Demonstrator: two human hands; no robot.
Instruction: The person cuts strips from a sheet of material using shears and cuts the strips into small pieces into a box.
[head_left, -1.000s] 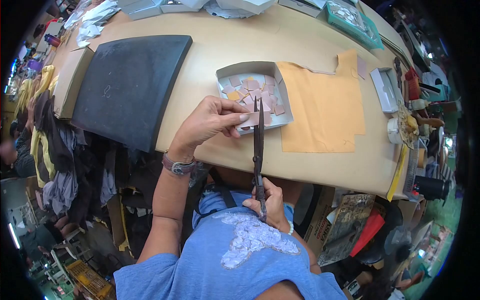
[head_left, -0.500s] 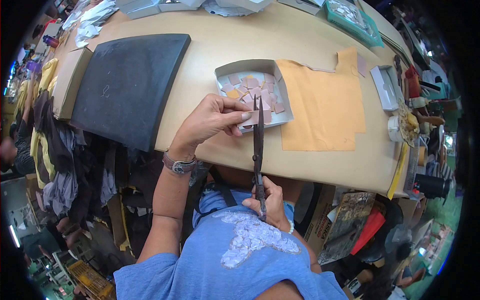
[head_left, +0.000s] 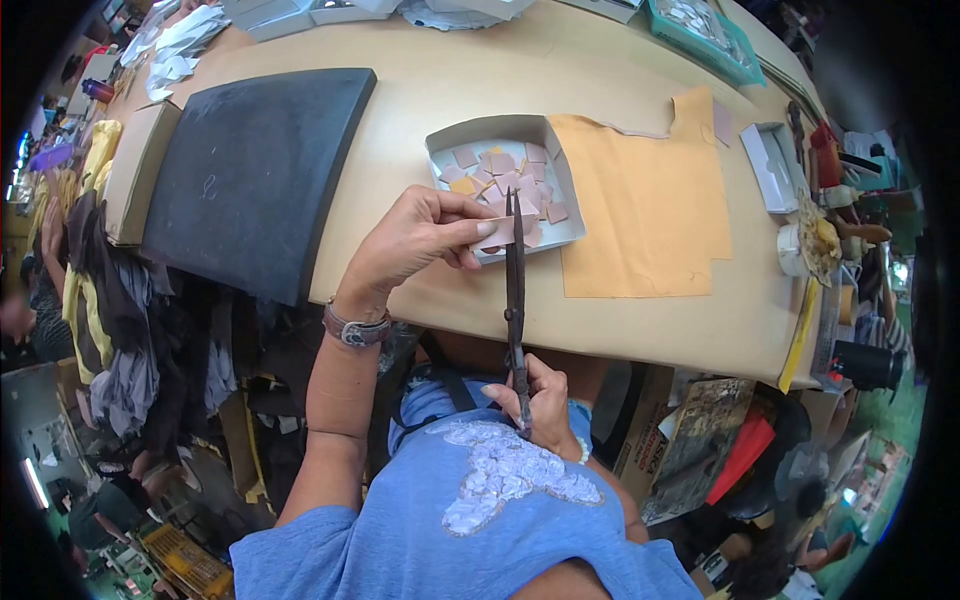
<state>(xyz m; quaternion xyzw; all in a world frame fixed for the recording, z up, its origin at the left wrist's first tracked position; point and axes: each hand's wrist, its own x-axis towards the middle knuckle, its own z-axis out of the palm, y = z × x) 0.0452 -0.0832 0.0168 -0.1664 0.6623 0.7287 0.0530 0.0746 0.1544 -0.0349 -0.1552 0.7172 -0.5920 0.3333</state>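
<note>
A small strip of pink leather [head_left: 499, 234] is pinched between the thumb and fingers of my left hand [head_left: 425, 238], over the near side of an open white box. Dark scissors [head_left: 515, 290] point away from me, their handles gripped by my right hand [head_left: 542, 405] near the table's front edge. The blades stand slightly apart at the tip, at the right end of the strip. Inside the white box [head_left: 571, 210] lie several small pink and yellow-orange square pieces [head_left: 466, 157]. Right beside the box a yellow-orange sheet [head_left: 640, 215] lies flat.
A black slab [head_left: 260, 180] lies on the left of the table [head_left: 440, 70], beside a cardboard box [head_left: 143, 170]. A small white box [head_left: 773, 168], tools and a tape roll [head_left: 790, 250] are at the right. A green basket [head_left: 706, 38] stands at the far right. Another person's arm [head_left: 52, 240] shows far left.
The strip between the blades looks shorter on the right side of the scissors. My hands have hardly moved, and the whole view has shifted slightly.
</note>
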